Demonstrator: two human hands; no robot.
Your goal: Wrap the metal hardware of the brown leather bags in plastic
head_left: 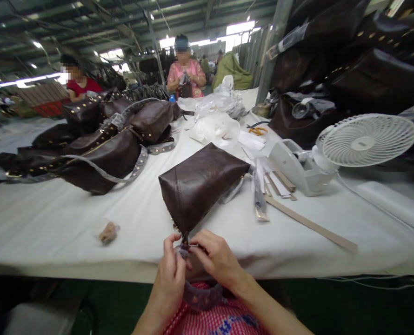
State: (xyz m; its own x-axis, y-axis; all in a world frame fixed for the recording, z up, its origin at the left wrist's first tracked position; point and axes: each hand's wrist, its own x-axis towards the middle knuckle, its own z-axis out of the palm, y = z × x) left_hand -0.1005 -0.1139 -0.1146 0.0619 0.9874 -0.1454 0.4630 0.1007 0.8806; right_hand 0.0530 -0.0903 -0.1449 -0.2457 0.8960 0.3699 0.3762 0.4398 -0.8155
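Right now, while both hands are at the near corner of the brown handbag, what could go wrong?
The strap hangs below the edge of the white-covered table, close to the checked garment, so it might catch there and tug the handbag.

The left hand and right hand crowd one small spot; fingers could get in each other's way.

Turning the handbag might push the tan strips beside it.
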